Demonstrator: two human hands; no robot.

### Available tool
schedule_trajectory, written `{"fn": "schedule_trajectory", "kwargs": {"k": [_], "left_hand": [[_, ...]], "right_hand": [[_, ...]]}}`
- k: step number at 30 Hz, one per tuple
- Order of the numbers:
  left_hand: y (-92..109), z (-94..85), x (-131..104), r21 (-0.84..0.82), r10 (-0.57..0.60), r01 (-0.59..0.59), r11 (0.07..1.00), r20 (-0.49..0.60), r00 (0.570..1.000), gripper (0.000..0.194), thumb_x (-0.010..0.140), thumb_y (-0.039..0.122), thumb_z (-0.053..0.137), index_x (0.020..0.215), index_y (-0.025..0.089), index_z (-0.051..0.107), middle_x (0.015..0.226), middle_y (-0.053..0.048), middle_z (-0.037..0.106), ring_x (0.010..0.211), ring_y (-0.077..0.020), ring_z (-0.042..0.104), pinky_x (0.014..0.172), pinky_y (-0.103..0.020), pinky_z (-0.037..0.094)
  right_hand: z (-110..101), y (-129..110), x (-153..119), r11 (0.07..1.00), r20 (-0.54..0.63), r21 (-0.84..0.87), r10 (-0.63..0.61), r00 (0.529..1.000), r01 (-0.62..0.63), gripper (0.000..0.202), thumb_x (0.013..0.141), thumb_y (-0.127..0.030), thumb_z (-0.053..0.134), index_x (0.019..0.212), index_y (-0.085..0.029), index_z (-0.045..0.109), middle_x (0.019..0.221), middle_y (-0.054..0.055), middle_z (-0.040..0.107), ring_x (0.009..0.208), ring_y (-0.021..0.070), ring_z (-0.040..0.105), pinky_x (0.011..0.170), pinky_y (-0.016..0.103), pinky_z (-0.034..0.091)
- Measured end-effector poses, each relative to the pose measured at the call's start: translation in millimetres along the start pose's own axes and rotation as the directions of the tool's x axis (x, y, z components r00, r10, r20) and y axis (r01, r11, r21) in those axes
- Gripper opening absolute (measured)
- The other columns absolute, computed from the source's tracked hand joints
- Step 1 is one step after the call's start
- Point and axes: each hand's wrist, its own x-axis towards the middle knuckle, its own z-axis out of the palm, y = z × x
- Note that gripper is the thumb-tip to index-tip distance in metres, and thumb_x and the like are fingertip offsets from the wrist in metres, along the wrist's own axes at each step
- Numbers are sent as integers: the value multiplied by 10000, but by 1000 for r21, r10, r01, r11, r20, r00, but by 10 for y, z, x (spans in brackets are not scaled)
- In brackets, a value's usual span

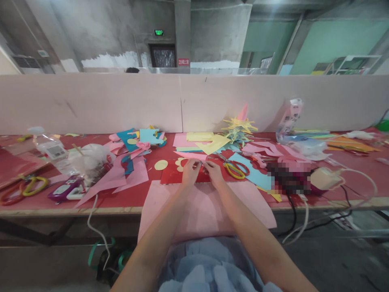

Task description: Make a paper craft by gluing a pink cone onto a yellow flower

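Observation:
My left hand (191,169) and my right hand (213,170) meet at the middle of the table with their fingertips pinched together. Between and just beyond them is a pink felt piece (190,155) with a pointed end to the left; its near edge is hidden by my fingers. Both hands are over a shiny red sheet (169,177). A pale yellow flower-shaped cutout (179,165) lies beside my left hand, and a yellow felt circle (161,165) is farther left. To the right of my right hand rest scissors (236,170) with yellow and red handles.
Felt scraps (130,172) and a purple glue gun (65,189) lie left, near more scissors (35,185) and a plastic bottle (50,147). A fringed felt cone (240,125) stands behind. Light blue felt (255,176), a white charger (324,178) and cables are right. A pale partition (121,103) borders the back.

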Motion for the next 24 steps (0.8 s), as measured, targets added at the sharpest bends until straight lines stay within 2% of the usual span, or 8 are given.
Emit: {"fn": "schedule_trajectory", "kwargs": {"k": [12,19,24], "left_hand": [[-1,12,-12,29,-37,36,999,11,999,50,770,226,530,782,194,567,769,-9,612,714,-134,560,666,-266,443],[-6,52,-5,-23,-75,76,997,53,996,81,753,246,559,811,203,596,784,-18,637,724,-144,577,700,-279,445],[-38,38,-3,-80,-164,167,983,47,985,160,756,341,565,755,186,603,724,-25,641,681,-149,581,697,-292,449]], "right_hand": [[1,1,6,999,-54,-14,-42,998,41,356,577,-514,674,694,-178,657,478,-44,475,447,81,392,447,233,310],[-27,5,14,997,-135,-1,-78,988,79,368,615,-557,630,626,-207,516,488,-51,425,448,80,350,415,220,301],[-55,43,53,997,-156,27,-70,985,75,405,626,-592,605,620,-215,455,463,-69,354,423,72,313,387,212,267]]}}
